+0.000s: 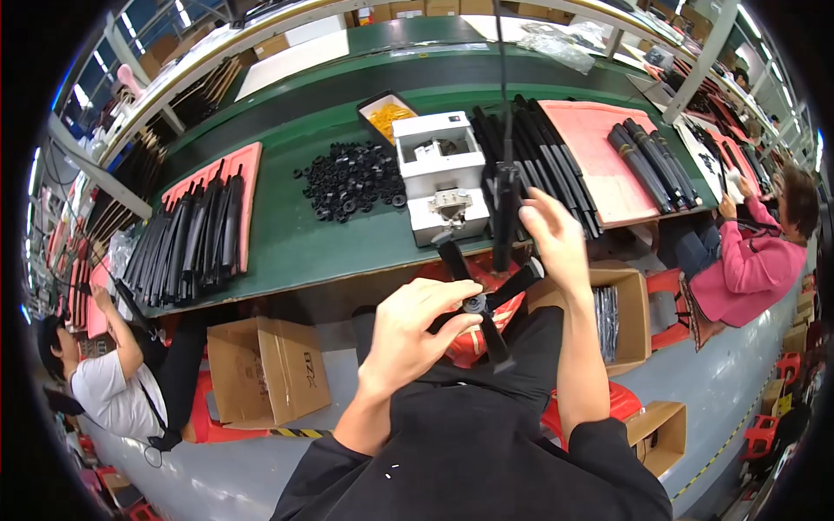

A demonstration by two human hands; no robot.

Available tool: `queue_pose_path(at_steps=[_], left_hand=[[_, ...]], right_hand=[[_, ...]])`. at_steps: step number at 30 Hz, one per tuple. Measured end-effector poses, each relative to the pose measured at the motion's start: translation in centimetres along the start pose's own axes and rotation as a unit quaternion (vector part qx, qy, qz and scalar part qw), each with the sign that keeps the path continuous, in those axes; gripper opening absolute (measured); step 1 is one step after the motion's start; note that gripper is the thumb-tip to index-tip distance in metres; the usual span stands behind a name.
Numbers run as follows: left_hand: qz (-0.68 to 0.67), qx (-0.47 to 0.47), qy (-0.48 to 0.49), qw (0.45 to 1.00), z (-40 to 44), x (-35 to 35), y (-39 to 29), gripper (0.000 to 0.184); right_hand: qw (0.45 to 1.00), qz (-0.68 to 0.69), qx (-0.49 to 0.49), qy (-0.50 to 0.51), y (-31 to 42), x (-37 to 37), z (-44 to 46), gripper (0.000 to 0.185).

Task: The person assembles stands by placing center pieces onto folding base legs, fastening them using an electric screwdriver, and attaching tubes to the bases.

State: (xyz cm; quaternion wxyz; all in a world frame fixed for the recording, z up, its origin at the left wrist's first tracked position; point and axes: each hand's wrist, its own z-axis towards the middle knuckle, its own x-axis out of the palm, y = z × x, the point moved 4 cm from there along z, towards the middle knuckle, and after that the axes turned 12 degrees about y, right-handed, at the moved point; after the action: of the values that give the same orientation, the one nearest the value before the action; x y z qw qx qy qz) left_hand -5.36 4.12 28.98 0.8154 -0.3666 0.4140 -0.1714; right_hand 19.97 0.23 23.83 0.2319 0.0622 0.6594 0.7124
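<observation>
My left hand (426, 326) pinches the hub of a black part with several arms (512, 286), held over my lap in front of the table edge. The part's arms spread outward from the round hub at my fingertips. My right hand (556, 236) is raised to the right, fingers apart, beside a black upright tool (506, 208) that hangs from a cable. Whether the fingers touch the tool cannot be made out. Behind them on the green table stands a white machine (439, 165) with a metal fixture.
Small black parts (347, 178) lie heaped near a box of yellow pieces (387, 117). Black tubes lie on the left pink mat (252, 200) and right pink mat (591, 156). Cardboard boxes (269, 373) stand below. A person (747, 260) sits right, another person (113, 382) left.
</observation>
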Motion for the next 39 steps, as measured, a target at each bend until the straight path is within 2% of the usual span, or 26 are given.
queue_pose_path(at_steps=[1, 3, 4, 6, 8, 9, 11, 12, 16, 18, 19, 20, 21, 23, 26, 27, 28, 30, 31, 32, 33, 35, 36, 37, 38, 39], left_hand=[[0.005, 0.02, -0.011, 1.0, -0.3, -1.3, -0.8, 0.037], [-0.031, 0.01, -0.022, 0.999, -1.2, -3.8, -1.7, 0.035], [-0.073, 0.01, -0.028, 0.997, -1.7, -5.1, -2.2, 0.034], [-0.158, 0.017, -0.039, 0.986, -2.4, -6.9, -2.6, 0.031], [-0.14, 0.031, -0.03, 0.989, -2.9, -7.4, -1.8, 0.033], [-0.131, 0.046, -0.013, 0.99, -3.1, -7.4, -1.1, 0.036], [-0.115, 0.077, 0.023, 0.99, -3.3, -7.3, -0.2, 0.04], [-0.11, 0.079, 0.019, 0.991, -3.4, -7.5, 0.0, 0.04], [-0.007, -0.042, -0.065, 0.997, -5.1, -7.6, 0.8, 0.052], [0.162, -0.009, 0.176, 0.971, -6.0, -5.2, 2.2, 0.056], [0.162, -0.011, 0.175, 0.971, -7.1, -4.4, 3.0, 0.056], [0.151, -0.121, 0.375, 0.907, -9.1, -2.1, 4.9, 0.053], [0.13, -0.226, 0.553, 0.791, -11.7, -0.4, 6.5, 0.051], [-0.06, -0.288, 0.536, 0.792, -14.1, -0.4, 7.5, 0.047], [-0.116, -0.299, 0.467, 0.824, -14.5, -4.2, 5.6, 0.043], [-0.094, -0.304, 0.461, 0.829, -14.2, -6.6, 4.5, 0.04], [-0.095, -0.371, 0.434, 0.816, -14.2, -9.8, 3.1, 0.044], [0.006, -0.329, 0.291, 0.898, -16.1, -16.7, 1.7, 0.039], [0.003, -0.362, 0.174, 0.916, -17.3, -20.0, 0.9, 0.042], [0.044, -0.368, 0.108, 0.922, -17.3, -23.2, 0.2, 0.043], [0.157, -0.259, -0.003, 0.953, -18.9, -26.1, 1.2, 0.045], [0.16, -0.403, -0.222, 0.873, -20.8, -31.4, 3.6, 0.048], [0.298, -0.352, -0.232, 0.856, -20.7, -34.0, 5.7, 0.052], [0.362, -0.334, -0.24, 0.836, -21.5, -37.3, 8.6, 0.053], [0.423, -0.313, -0.239, 0.816, -22.8, -40.4, 11.8, 0.054], [0.413, -0.309, -0.216, 0.829, -24.5, -43.3, 15.4, 0.054]], right_hand=[[0.998, -0.001, -0.026, -0.054, 1.1, -0.4, -1.0, 0.052], [0.993, 0.079, -0.085, 0.003, 3.1, -0.4, -3.8, 0.062], [0.982, 0.07, -0.142, 0.107, 3.4, 0.4, -5.0, 0.083], [0.949, -0.021, -0.177, 0.259, 4.8, 2.6, -8.4, 0.102], [0.947, 0.01, -0.029, 0.32, 2.6, 5.0, -11.2, 0.113], [0.953, 0.03, -0.019, 0.3, 1.1, 5.7, -12.0, 0.111], [0.966, 0.036, -0.005, 0.257, -1.0, 6.4, -14.0, 0.09], [0.965, 0.035, -0.011, 0.261, -1.6, 6.7, -14.7, 0.09], [0.95, -0.184, 0.006, 0.251, -3.7, 7.5, -17.1, 0.063], [0.942, -0.197, -0.013, 0.27, -3.7, 7.8, -17.1, 0.06], [0.933, -0.21, -0.034, 0.291, -3.6, 8.0, -17.1, 0.057], [0.922, -0.222, -0.055, 0.313, -3.5, 8.3, -17.1, 0.054], [0.909, -0.234, -0.078, 0.335, -3.4, 8.7, -17.0, 0.05], [0.907, -0.243, -0.11, 0.325, -2.6, 9.4, -16.6, 0.05], [0.898, -0.272, -0.192, 0.287, -0.2, 10.6, -16.0, 0.048], [0.896, -0.272, -0.193, 0.293, 0.8, 11.0, -15.9, 0.048], [0.909, -0.248, -0.21, 0.26, 2.5, 10.9, -15.6, 0.046], [0.931, -0.199, -0.243, 0.187, 5.8, 10.7, -14.9, 0.043], [0.939, -0.174, -0.257, 0.147, 6.6, 10.5, -14.4, 0.041], [0.941, -0.165, -0.262, 0.135, 6.7, 10.3, -13.8, 0.041], [0.943, -0.156, -0.268, 0.122, 6.7, 9.9, -13.1, 0.04], [0.944, -0.183, -0.249, 0.113, 6.0, 9.4, -12.1, 0.04], [0.945, -0.211, -0.228, 0.106, 5.5, 9.0, -11.7, 0.04], [0.941, -0.237, -0.217, 0.108, 4.6, 8.7, -11.4, 0.04], [0.938, -0.262, -0.198, 0.109, 3.5, 8.3, -11.5, 0.04], [0.943, -0.268, -0.173, 0.098, 2.7, 7.9, -11.7, 0.04]])
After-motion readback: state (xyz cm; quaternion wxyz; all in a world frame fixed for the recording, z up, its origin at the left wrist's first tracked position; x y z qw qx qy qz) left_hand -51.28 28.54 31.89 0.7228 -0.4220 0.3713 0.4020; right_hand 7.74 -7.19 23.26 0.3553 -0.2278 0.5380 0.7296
